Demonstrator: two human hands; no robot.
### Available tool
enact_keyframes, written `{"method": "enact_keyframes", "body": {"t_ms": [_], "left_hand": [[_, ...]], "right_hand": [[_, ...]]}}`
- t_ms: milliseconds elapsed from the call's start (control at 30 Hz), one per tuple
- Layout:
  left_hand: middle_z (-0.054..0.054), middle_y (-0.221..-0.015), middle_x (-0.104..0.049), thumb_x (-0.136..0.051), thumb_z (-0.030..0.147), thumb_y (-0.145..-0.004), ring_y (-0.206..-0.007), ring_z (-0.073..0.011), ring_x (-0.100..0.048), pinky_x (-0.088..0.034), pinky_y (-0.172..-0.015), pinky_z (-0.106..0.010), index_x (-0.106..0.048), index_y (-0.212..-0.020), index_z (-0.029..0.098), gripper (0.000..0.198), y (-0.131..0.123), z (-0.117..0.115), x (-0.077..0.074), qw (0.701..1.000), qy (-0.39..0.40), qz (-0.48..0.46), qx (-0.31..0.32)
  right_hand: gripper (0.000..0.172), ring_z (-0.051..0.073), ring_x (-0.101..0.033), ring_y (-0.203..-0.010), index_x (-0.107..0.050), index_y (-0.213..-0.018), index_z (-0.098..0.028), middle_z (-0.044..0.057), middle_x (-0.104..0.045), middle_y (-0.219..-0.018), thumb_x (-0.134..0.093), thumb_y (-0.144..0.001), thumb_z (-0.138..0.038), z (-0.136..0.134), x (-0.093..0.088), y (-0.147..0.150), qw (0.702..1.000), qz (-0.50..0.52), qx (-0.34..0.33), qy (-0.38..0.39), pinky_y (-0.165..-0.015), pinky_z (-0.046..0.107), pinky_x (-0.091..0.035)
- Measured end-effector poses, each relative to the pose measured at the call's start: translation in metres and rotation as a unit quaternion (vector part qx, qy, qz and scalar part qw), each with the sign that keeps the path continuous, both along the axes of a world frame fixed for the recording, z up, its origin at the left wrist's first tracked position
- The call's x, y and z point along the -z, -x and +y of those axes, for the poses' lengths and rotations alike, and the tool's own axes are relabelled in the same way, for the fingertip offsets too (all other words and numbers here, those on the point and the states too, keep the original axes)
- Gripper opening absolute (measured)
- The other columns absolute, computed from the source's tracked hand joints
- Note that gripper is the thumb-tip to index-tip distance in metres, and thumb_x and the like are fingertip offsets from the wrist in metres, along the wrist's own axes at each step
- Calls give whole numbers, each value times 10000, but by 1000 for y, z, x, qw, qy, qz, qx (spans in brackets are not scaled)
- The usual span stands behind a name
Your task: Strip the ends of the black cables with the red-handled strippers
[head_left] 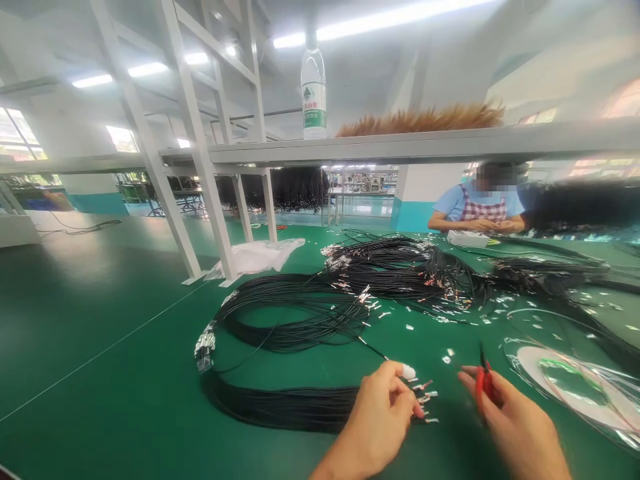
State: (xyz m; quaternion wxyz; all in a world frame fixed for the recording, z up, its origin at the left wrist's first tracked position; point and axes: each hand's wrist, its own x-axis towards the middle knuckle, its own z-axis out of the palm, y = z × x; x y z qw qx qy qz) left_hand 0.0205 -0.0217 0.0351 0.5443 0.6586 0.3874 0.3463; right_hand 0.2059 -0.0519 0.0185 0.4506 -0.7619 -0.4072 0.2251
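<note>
My left hand (383, 413) is closed over the end of a bundle of black cables (290, 408), and several metal-tipped ends stick out past its fingers. A white cover sits on one fingertip. One thin cable runs up and to the left from beside that hand. To the right, my right hand (515, 417) grips small red-handled cutters (484, 385), their dark tip pointing up and away. The two hands are apart. Behind my left hand lies a looped cable coil (295, 313), with shiny connectors (205, 348) at its left end.
More black cables (400, 267) are heaped farther back. White scraps dot the green table (125, 360). A white reel (575, 387) lies at right. A shelf (425, 147) holds a bottle (314, 93). A person (480, 207) sits opposite. Plastic bag (265, 255) lies near shelf legs.
</note>
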Motion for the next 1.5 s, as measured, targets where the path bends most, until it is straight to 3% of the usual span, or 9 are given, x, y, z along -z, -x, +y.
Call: {"method": "enact_keyframes", "body": {"t_ms": [67,133,333,567,733,1000,1167,1333,1500], "left_hand": [[-7,-709,-656,-469,142,-787,-581,-107,-527,-409,-573,-220,-523,-1063,139,282,0,-1,1,1000,-11,-7,-6],[-2,-712,-653,-473,135,-784,-588,-111,-540,-423,-593,-229,-504,-1078,143,295,-1,-2,1,1000,-22,-9,-15],[23,-636,-625,-484,107,-775,-578,-113,-548,-403,-577,-228,-513,-951,167,187,-2,-9,-2,999,-41,4,-36],[-93,-1032,-640,-560,100,-740,-888,-167,-588,-447,-746,-282,-552,-1009,153,275,16,-13,-25,999,-19,27,-26],[-79,-959,-662,-615,80,-695,-888,-169,-581,-423,-777,-291,-523,-1076,134,395,24,-15,-41,1000,26,0,5],[4,-722,-624,-668,120,-660,-663,-115,-562,-434,-686,-259,-517,-974,140,349,24,-10,-30,994,68,-85,-18],[20,-713,-586,-634,128,-702,-655,-98,-537,-424,-671,-244,-520,-1009,134,327,25,-12,-28,991,66,-102,-60],[-12,-795,-623,-707,136,-636,-683,-115,-558,-441,-686,-264,-484,-1111,121,525,22,-12,-27,991,85,-102,-28],[6,-698,-618,-645,112,-662,-634,-121,-553,-440,-665,-274,-494,-1050,117,417,18,-10,-20,993,48,-79,-78]], "right_hand": [[479,146,-469,-412,-635,-853,-181,-7,-578,-509,-645,-616,-597,-4,-4,13,980,182,-64,-36,-430,253,-315],[469,91,-412,-368,-633,-850,-158,-26,-565,-496,-717,-627,-561,-8,-3,30,945,303,-117,-50,-386,207,-214],[375,37,-356,-363,-624,-780,-164,-54,-526,-478,-766,-669,-492,-9,6,57,874,440,-196,-66,-376,175,-169],[459,42,-366,-346,-548,-630,-154,-25,-550,-472,-707,-690,-581,-14,5,64,873,396,-280,-46,-395,200,-177],[499,51,-375,-333,-517,-647,-173,-38,-541,-445,-668,-681,-647,-14,6,67,875,350,-333,-39,-381,202,-169],[483,52,-399,-344,-500,-668,-178,-33,-566,-469,-679,-672,-627,-19,-9,68,879,330,-343,-25,-390,201,-181],[459,51,-385,-337,-507,-699,-179,-40,-561,-468,-656,-706,-613,-14,-1,67,877,329,-350,-30,-382,196,-196],[458,54,-394,-326,-523,-643,-172,-29,-559,-454,-690,-663,-598,-13,1,66,877,317,-362,-16,-370,191,-209],[464,53,-381,-316,-496,-684,-187,-38,-560,-445,-687,-652,-608,-15,-4,68,884,324,-337,-22,-367,185,-203]]}}
